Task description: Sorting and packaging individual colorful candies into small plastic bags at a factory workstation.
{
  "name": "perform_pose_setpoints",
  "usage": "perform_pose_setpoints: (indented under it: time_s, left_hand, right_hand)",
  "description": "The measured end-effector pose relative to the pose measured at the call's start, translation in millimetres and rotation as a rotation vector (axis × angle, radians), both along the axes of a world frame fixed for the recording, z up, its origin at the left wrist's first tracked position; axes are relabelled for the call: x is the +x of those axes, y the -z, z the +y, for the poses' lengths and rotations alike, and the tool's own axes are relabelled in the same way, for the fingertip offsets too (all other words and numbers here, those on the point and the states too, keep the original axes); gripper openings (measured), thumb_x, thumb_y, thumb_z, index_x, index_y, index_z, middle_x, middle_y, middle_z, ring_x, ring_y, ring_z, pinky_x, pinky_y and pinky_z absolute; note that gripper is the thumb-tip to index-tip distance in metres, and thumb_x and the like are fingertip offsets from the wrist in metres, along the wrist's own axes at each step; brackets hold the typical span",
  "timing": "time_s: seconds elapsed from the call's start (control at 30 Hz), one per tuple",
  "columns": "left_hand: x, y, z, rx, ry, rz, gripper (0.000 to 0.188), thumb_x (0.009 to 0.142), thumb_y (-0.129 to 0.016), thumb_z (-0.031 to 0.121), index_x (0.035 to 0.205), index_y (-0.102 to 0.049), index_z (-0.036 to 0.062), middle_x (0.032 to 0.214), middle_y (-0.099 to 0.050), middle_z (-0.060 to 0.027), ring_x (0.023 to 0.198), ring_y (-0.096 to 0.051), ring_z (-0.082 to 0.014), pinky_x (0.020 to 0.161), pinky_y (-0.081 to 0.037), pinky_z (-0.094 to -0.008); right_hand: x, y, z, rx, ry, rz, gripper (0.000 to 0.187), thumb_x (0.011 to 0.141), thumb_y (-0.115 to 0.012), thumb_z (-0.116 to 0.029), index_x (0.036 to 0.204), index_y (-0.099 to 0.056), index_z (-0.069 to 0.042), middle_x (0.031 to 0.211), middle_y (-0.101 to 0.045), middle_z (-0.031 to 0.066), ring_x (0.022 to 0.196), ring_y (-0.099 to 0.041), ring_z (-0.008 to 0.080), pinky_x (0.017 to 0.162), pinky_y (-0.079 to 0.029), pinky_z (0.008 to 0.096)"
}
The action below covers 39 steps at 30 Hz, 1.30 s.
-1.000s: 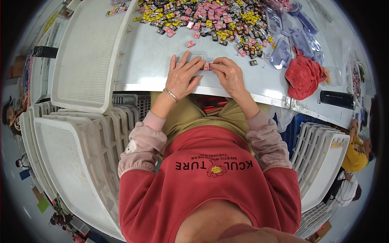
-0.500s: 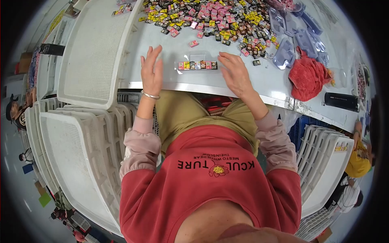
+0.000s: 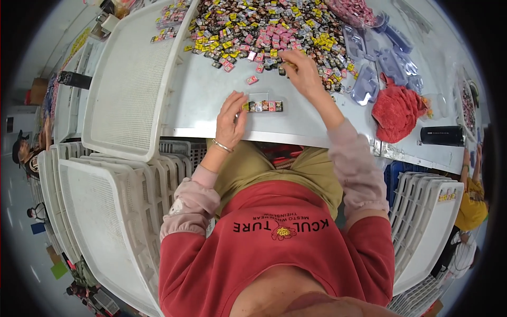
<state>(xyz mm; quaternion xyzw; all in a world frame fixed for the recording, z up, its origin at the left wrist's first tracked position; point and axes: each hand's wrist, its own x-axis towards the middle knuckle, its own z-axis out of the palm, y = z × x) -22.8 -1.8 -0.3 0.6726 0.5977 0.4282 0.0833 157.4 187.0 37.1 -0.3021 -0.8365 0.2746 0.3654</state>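
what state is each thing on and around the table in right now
left hand: at the row's left end, grip unclear
right hand: at the pile's near edge, grip unclear
row of small packs: lined up side by side
clear case: looks open
pile of small packs: loose, heaped
red cloth: crumpled
purplish plastic trays: loosely scattered
white trays at left: stacked

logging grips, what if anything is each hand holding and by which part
Cannot be told for either: the left hand is at the left end of the row of packs, the right hand at the pile.
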Motion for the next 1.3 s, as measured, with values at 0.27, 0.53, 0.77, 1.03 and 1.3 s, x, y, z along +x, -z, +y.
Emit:
perform_pose_setpoints:
  time_s: [0.27, 0.53, 0.77, 1.03, 1.3]
  left_hand:
    - [-30, 7, 13, 0.004, -0.15, -0.421, 0.024, 0.091, -0.052, 0.002, 0.112, -0.064, -0.0002, 0.111, -0.065, -0.0096, 0.095, -0.061, -0.0154, 0.081, -0.049, -0.0271]
    - [-63, -8, 26, -0.129, -0.191, -0.337, 0.03, 0.086, -0.064, 0.012, 0.114, -0.063, 0.0025, 0.111, -0.065, -0.0064, 0.101, -0.059, -0.0162, 0.083, -0.046, -0.0305]
    - [-21, -5, 6, -0.086, -0.101, 0.07, 0.059, 0.07, -0.077, 0.026, 0.123, -0.058, 0.0093, 0.116, -0.062, -0.0057, 0.11, -0.053, -0.0276, 0.095, -0.036, -0.0399]
    - [-19, -4, 5, -0.065, -0.059, 0.296, 0.056, 0.071, -0.074, 0.036, 0.12, -0.061, 0.0138, 0.12, -0.06, -0.0041, 0.116, -0.048, -0.0268, 0.095, -0.033, -0.0411]
    - [-8, -14, 6, -0.058, -0.066, 0.38, 0.058, 0.076, -0.07, 0.035, 0.126, -0.056, 0.0091, 0.134, -0.052, -0.0056, 0.123, -0.043, -0.0287, 0.097, -0.032, -0.0434]
  right_hand:
    - [-23, 20, 59, 0.278, 0.025, -0.368, 0.024, 0.074, -0.072, -0.013, 0.096, -0.065, -0.009, 0.1, -0.055, 0.0116, 0.099, -0.056, 0.0315, 0.084, -0.049, 0.0418]
    - [-3, -6, 3, -0.028, -0.08, -0.14, 0.025, 0.077, -0.071, -0.008, 0.101, -0.064, -0.003, 0.087, -0.064, 0.0077, 0.072, -0.065, 0.0189, 0.068, -0.053, 0.03]
    - [-32, 17, -42, -0.076, -0.386, -0.198, 0.023, 0.078, -0.067, -0.001, 0.1, -0.065, -0.001, 0.095, -0.063, 0.0115, 0.081, -0.064, 0.0252, 0.073, -0.053, 0.0333]
    - [-27, 24, -55, 0.091, -0.414, -0.189, 0.03, 0.074, -0.057, 0.008, 0.102, -0.065, 0.001, 0.104, -0.06, 0.0122, 0.101, -0.056, 0.031, 0.088, -0.046, 0.0384]
    - [-32, 35, -58, -0.047, -0.339, 0.05, 0.028, 0.071, -0.055, 0.009, 0.094, -0.067, -0.001, 0.094, -0.062, 0.0113, 0.089, -0.059, 0.0327, 0.079, -0.049, 0.0401]
